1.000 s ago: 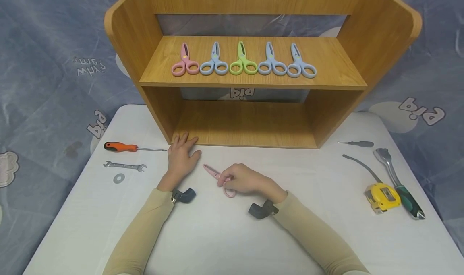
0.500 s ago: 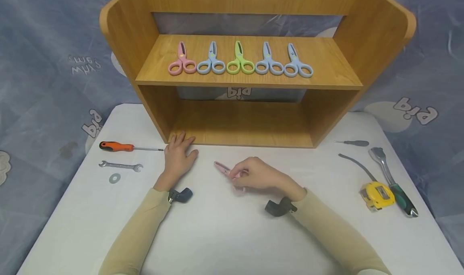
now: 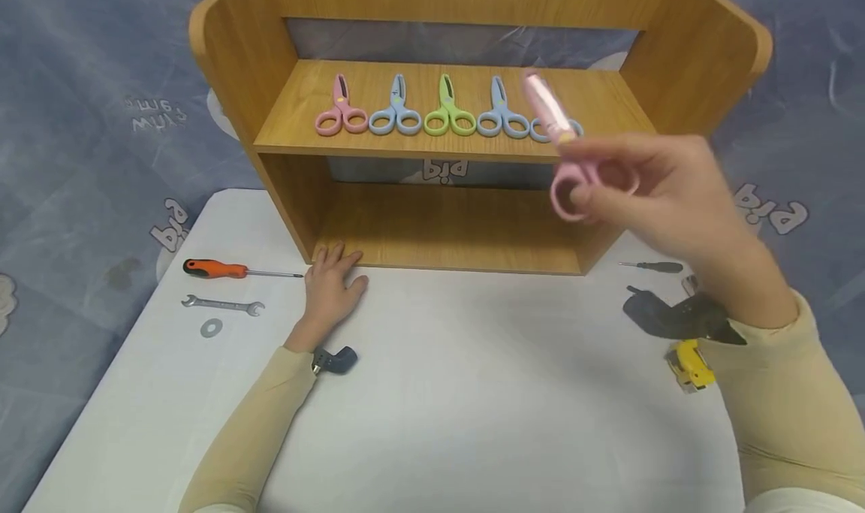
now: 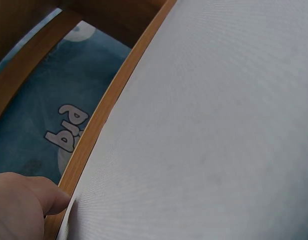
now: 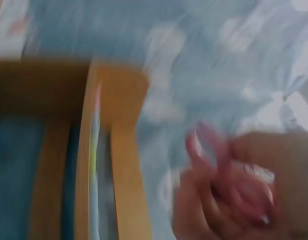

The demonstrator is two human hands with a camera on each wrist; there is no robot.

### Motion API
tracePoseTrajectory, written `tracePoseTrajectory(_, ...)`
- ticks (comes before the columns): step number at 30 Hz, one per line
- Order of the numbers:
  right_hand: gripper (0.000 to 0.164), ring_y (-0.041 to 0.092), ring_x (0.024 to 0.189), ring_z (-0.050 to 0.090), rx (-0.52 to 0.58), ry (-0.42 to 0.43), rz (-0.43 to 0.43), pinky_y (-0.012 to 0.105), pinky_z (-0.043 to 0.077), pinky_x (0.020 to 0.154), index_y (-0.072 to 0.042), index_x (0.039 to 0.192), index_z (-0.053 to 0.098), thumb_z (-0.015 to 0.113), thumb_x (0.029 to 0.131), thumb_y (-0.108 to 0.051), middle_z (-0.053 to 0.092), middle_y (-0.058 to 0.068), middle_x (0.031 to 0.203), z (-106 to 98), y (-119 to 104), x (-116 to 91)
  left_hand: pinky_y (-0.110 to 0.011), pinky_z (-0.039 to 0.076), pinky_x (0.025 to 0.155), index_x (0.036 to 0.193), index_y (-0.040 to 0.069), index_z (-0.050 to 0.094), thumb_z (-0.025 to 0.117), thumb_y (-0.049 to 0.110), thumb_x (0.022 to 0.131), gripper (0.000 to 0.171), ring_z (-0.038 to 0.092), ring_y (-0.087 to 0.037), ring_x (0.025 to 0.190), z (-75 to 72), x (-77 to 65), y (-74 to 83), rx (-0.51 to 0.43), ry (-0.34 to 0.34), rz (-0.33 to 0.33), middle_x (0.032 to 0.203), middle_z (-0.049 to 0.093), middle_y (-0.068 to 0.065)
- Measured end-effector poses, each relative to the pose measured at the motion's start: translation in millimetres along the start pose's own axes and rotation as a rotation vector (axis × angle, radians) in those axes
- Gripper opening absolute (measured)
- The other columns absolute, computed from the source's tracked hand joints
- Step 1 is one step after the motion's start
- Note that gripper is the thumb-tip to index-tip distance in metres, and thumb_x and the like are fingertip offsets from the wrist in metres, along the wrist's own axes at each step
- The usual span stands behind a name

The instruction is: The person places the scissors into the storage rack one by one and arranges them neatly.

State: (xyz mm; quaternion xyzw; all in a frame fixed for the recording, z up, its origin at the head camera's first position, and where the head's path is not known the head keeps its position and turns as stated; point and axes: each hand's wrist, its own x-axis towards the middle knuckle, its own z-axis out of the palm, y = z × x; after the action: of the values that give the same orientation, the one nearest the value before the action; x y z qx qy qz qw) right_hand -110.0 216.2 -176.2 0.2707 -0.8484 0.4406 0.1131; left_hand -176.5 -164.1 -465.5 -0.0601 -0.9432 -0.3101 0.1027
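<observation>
Pink scissors are pinched by their handles in my right hand, raised in front of the upper board of a wooden shelf. Their blades point up and away, overlapping the rightmost blue scissors in the head view. The right wrist view shows the held scissors blurred. A row lies along that board: pink scissors, blue scissors, green scissors and more blue scissors. My left hand rests, fingers spread, at the shelf's front left corner; its thumb side shows in the left wrist view.
On the white table, an orange screwdriver, a wrench and a washer lie left. At right are a small grey screwdriver and a yellow tape measure, partly behind my right arm.
My right hand has lifted the pink scissors off the table and carried them up and right to the upper board. The left hand stays at the shelf's corner.
</observation>
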Motion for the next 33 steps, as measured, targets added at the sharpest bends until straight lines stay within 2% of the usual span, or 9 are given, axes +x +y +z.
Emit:
tracePoseTrajectory(3,0.035,-0.006,0.061,0.06,-0.204,0.225,0.087,0.008,0.046,0.054,-0.003,0.126,0.072,0.072,0.09,-0.004,0.068,-0.027,0.083,-16.3,11.2,19.6,-0.071,0.023,0.116,0.14,0.007,0.062,0.064,0.024,0.09,0.053,0.024,-0.051,0.153,1.0,-0.1,-1.0,0.0,-0.003,-0.003,0.158,0.042,-0.026)
tracePoseTrajectory(5,0.038,-0.01,0.059,0.058,-0.27,0.276,0.194,0.007,0.043,0.052,-0.004,0.13,0.07,0.069,0.092,-0.012,0.062,-0.031,0.079,-26.2,24.7,31.5,-0.071,0.022,0.116,0.14,0.007,0.062,0.064,0.024,0.09,0.053,0.024,-0.051,0.153,1.1,0.0,-1.5,0.005,-0.007,-0.005,0.159,0.041,-0.026)
tracePoseTrajectory(10,0.046,-0.008,0.074,0.055,-0.347,0.202,0.433,0.01,0.04,0.059,-0.006,0.137,0.065,0.062,0.095,-0.024,0.059,-0.034,0.072,-39.8,58.3,53.5,-0.071,0.021,0.117,0.14,0.007,0.061,0.064,0.024,0.091,0.052,0.023,-0.051,0.153,-0.1,-0.3,-0.7,-0.005,-0.011,-0.009,0.159,0.04,-0.026)
tracePoseTrajectory(12,0.046,0.0,0.084,0.056,-0.393,0.166,0.476,0.014,0.04,0.065,-0.009,0.138,0.065,0.059,0.096,-0.029,0.069,-0.023,0.081,-39.0,67.2,58.9,-0.071,0.021,0.117,0.14,0.007,0.061,0.064,0.024,0.091,0.052,0.023,-0.051,0.153,-0.3,-0.4,-0.5,-0.01,-0.009,-0.011,0.159,0.04,-0.026)
tracePoseTrajectory(18,0.046,0.031,0.104,0.051,-0.508,0.092,0.428,0.031,0.034,0.071,-0.013,0.139,0.064,0.047,0.099,-0.028,0.066,0.022,0.131,-25.4,78.8,62.7,-0.071,0.021,0.117,0.14,0.008,0.061,0.064,0.025,0.091,0.052,0.022,-0.051,0.154,0.6,-0.2,-0.2,-0.003,-0.01,-0.009,0.159,0.041,-0.025)
tracePoseTrajectory(23,0.045,0.037,0.099,0.052,-0.52,0.175,0.341,0.037,0.033,0.073,-0.011,0.134,0.068,0.043,0.097,-0.021,0.067,0.023,0.132,-17.0,87.0,57.7,-0.07,0.021,0.117,0.14,0.008,0.062,0.064,0.026,0.091,0.052,0.023,-0.051,0.153,1.9,0.4,4.0,-0.004,-0.012,-0.002,0.159,0.041,-0.025)
tracePoseTrajectory(26,0.044,0.046,0.11,0.057,-0.53,0.229,0.309,0.049,0.038,0.088,-0.009,0.133,0.068,0.043,0.099,-0.022,0.067,0.025,0.133,-12.1,90.1,57.3,-0.071,0.022,0.116,0.14,0.008,0.062,0.064,0.026,0.09,0.053,0.023,-0.051,0.153,1.8,1.0,5.3,0.002,-0.013,0.0,0.159,0.041,-0.025)
tracePoseTrajectory(29,0.045,0.05,0.12,0.055,-0.544,0.255,0.3,0.059,0.031,0.103,-0.008,0.133,0.067,0.042,0.1,-0.024,0.066,0.026,0.133,-6.1,91.2,59.7,-0.071,0.021,0.117,0.14,0.008,0.061,0.064,0.026,0.091,0.052,0.022,-0.05,0.154,1.5,1.0,5.2,0.005,-0.018,-0.01,0.159,0.041,-0.025)
tracePoseTrajectory(33,0.045,0.047,0.117,0.055,-0.567,0.275,0.306,0.056,0.029,0.095,-0.01,0.134,0.068,0.041,0.101,-0.026,0.068,0.024,0.131,-0.7,93.7,63.1,-0.071,0.02,0.117,0.14,0.009,0.061,0.064,0.025,0.092,0.051,0.022,-0.05,0.154,2.2,0.1,3.5,0.001,-0.015,-0.022,0.159,0.041,-0.025)
